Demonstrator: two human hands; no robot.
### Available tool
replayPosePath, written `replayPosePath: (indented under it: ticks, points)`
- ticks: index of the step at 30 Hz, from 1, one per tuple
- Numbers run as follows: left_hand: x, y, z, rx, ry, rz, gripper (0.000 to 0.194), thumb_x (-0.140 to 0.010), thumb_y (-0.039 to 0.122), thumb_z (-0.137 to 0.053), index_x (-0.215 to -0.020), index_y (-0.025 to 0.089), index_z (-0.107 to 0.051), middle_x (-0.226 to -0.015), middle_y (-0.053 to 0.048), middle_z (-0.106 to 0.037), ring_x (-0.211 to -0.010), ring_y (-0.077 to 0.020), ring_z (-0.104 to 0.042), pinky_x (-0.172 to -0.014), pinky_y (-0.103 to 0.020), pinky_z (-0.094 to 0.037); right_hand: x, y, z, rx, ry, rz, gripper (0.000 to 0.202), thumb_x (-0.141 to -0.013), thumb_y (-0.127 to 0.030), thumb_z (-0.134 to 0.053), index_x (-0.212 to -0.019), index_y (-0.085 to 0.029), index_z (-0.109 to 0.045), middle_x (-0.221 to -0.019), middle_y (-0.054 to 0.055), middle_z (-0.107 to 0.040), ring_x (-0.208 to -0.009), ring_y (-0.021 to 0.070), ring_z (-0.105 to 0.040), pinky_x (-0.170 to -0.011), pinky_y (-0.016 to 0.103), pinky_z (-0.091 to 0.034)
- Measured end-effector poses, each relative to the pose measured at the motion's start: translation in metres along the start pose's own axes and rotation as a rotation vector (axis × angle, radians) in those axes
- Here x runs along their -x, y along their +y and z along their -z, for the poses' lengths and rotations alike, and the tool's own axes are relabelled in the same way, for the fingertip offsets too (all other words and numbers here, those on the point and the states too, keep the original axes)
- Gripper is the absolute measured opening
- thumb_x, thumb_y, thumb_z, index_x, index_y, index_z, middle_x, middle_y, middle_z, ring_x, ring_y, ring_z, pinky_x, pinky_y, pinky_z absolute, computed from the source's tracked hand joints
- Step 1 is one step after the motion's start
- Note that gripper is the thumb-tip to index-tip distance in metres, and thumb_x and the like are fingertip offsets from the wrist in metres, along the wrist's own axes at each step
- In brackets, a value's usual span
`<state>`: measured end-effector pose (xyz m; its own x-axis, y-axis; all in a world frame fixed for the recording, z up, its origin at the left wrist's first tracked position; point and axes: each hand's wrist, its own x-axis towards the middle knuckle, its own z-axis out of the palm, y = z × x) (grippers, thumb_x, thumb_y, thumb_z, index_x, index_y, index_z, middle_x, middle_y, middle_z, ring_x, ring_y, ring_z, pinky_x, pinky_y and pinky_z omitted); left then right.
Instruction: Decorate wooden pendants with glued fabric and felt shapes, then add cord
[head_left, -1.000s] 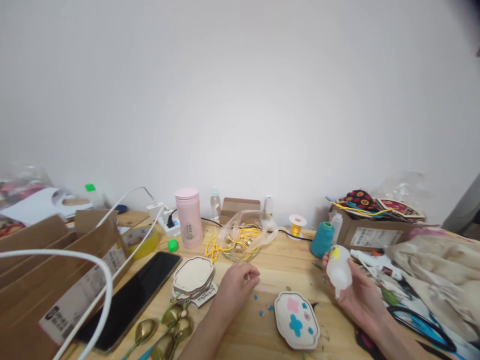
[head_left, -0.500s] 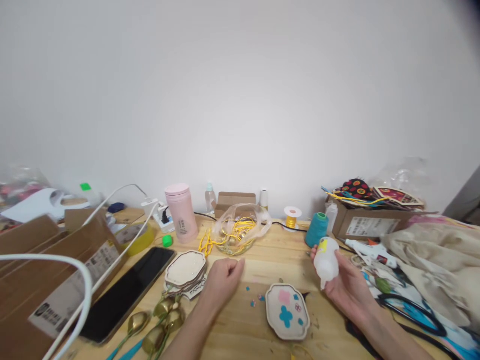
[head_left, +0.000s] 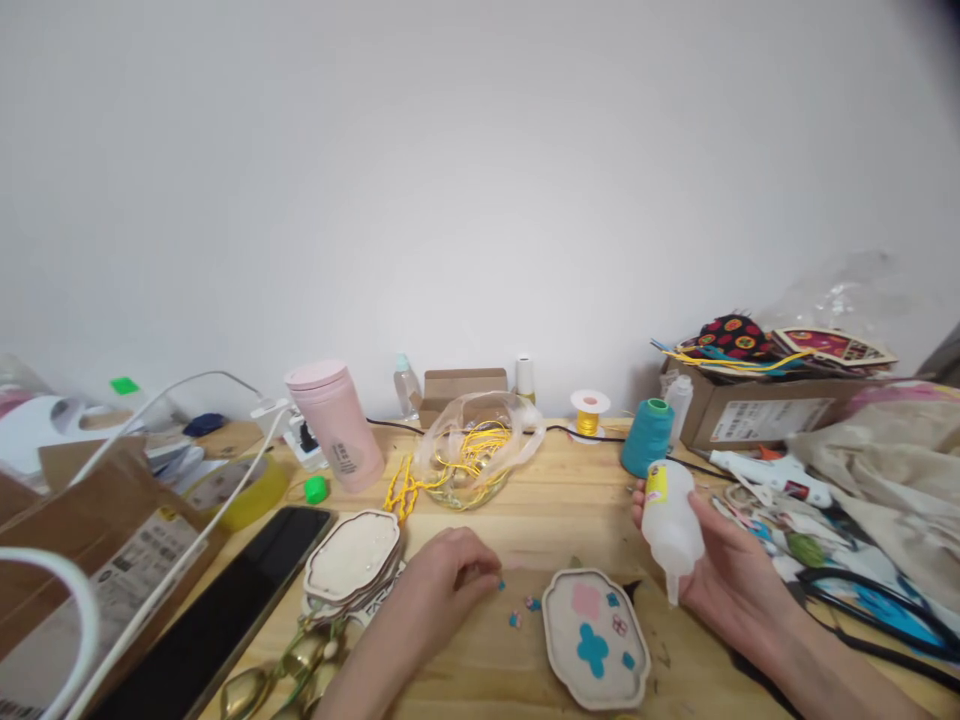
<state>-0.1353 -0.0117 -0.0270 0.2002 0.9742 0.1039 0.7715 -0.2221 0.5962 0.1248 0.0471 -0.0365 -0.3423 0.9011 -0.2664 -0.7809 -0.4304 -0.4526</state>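
Observation:
My right hand (head_left: 731,565) is wrapped round a translucent squeeze bottle (head_left: 671,520), its nozzle pointing down, right of a scalloped plaque (head_left: 559,650). On that pale plaque lie a pink flower (head_left: 586,601), a larger blue flower (head_left: 592,650) and several smaller flowers. My left hand (head_left: 457,575) rests over the wood with thumb and fingers pinched together at a tiny blue piece (head_left: 502,585); whether the piece is gripped is too small to tell. More tiny pieces (head_left: 515,620) lie between that hand and the plaque.
Stacked blank plaques (head_left: 352,555), a black phone (head_left: 217,620) and brass bells (head_left: 247,690) are at the left. Behind stand a pink cup (head_left: 337,425), a bag of yellow cord (head_left: 480,450) and a teal thread cone (head_left: 648,438). A glue gun (head_left: 772,476) lies right.
The view has shifted slightly. My left hand has moved toward the tiny pieces, its fingertips now down beside a blue one. My right hand still holds the bottle nozzle-down.

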Motion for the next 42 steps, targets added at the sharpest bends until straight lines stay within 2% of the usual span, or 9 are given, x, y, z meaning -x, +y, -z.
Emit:
replayPosePath:
  ticks: [6,17,20,23,28,31,35,39,42]
  points:
    - [-0.002,-0.001,-0.003,-0.036,-0.01,0.017,0.009,-0.071,0.018,-0.052,-0.069,0.02,-0.061,-0.073,-0.001,-0.062,-0.072,-0.0155,-0.055,-0.065,-0.025,-0.04,-0.001,0.002,0.001,0.009,0.026,-0.016,0.029,-0.065,-0.016,-0.062,-0.093,-0.015,-0.06,-0.087,0.008,-0.069,-0.076,0.0183,-0.065,-0.067,0.024,-0.055]
    - [-0.004,0.0,-0.004,-0.052,-0.059,0.08,0.009,-0.072,0.019,-0.049,-0.068,0.02,-0.058,-0.074,0.0,-0.059,-0.074,-0.0157,-0.052,-0.066,-0.025,-0.037,0.003,0.004,-0.002,0.122,-0.025,0.031,0.03,-0.063,-0.021,-0.067,-0.092,-0.017,-0.061,-0.086,0.006,-0.069,-0.078,0.017,-0.065,-0.071,0.024,-0.052]
    - [-0.003,0.001,-0.005,-0.054,-0.058,0.086,0.009,-0.072,0.02,-0.048,-0.068,0.02,-0.056,-0.073,0.0,-0.058,-0.073,-0.016,-0.051,-0.066,-0.026,-0.037,0.008,0.013,-0.006,0.316,-0.074,0.206,0.029,-0.062,-0.023,-0.069,-0.09,-0.019,-0.06,-0.085,0.005,-0.069,-0.076,0.0186,-0.064,-0.067,0.026,-0.053]
    - [-0.002,0.001,-0.005,-0.042,-0.06,0.079,0.01,-0.074,0.021,-0.047,-0.069,0.019,-0.054,-0.075,-0.001,-0.057,-0.075,-0.0166,-0.05,-0.068,-0.028,-0.037,0.017,0.022,-0.015,0.608,-0.102,0.391,0.037,-0.057,-0.02,-0.073,-0.091,-0.021,-0.057,-0.084,0.005,-0.069,-0.074,0.0213,-0.064,-0.063,0.029,-0.052]
    - [0.003,0.01,0.0,0.015,-0.059,0.051,0.01,-0.077,0.019,-0.044,-0.071,0.019,-0.051,-0.077,-0.001,-0.056,-0.076,-0.0157,-0.05,-0.069,-0.027,-0.038,0.026,0.03,-0.04,1.089,-0.166,0.492,0.046,-0.051,-0.022,-0.076,-0.091,-0.022,-0.053,-0.082,0.003,-0.065,-0.073,0.0212,-0.062,-0.061,0.031,-0.051]
    - [0.014,0.023,0.001,0.065,-0.084,-0.035,0.012,-0.077,0.014,-0.041,-0.074,0.019,-0.052,-0.083,-0.002,-0.058,-0.081,-0.0145,-0.051,-0.073,-0.026,-0.04,0.021,0.033,-0.047,1.249,-0.211,0.551,0.045,-0.054,-0.025,-0.074,-0.093,-0.022,-0.053,-0.084,0.003,-0.062,-0.073,0.0203,-0.06,-0.062,0.031,-0.05]
    - [0.028,0.033,-0.014,0.019,-0.158,-0.172,0.014,-0.071,0.008,-0.048,-0.071,0.019,-0.056,-0.099,-0.003,-0.063,-0.092,-0.0158,-0.054,-0.08,-0.027,-0.041,0.013,0.037,-0.045,1.274,-0.24,0.591,0.043,-0.056,-0.028,-0.073,-0.094,-0.022,-0.052,-0.086,0.003,-0.06,-0.074,0.0192,-0.059,-0.062,0.03,-0.05]
    - [0.033,0.029,-0.037,-0.059,-0.07,-0.242,0.014,-0.067,0.007,-0.055,-0.069,0.021,-0.057,-0.101,0.0,-0.065,-0.092,-0.0162,-0.057,-0.079,-0.027,-0.043,0.012,0.041,-0.044,1.29,-0.228,0.603,0.04,-0.057,-0.029,-0.072,-0.09,-0.02,-0.053,-0.084,0.003,-0.059,-0.071,0.0188,-0.058,-0.06,0.029,-0.049]
    - [0.033,0.024,-0.046,-0.118,0.013,-0.283,0.012,-0.068,0.009,-0.058,-0.068,0.021,-0.057,-0.096,0.002,-0.067,-0.087,-0.0151,-0.06,-0.075,-0.025,-0.045,0.013,0.04,-0.044,1.333,-0.225,0.609,0.039,-0.058,-0.031,-0.071,-0.09,-0.02,-0.053,-0.083,0.004,-0.059,-0.071,0.0192,-0.057,-0.059,0.03,-0.049]
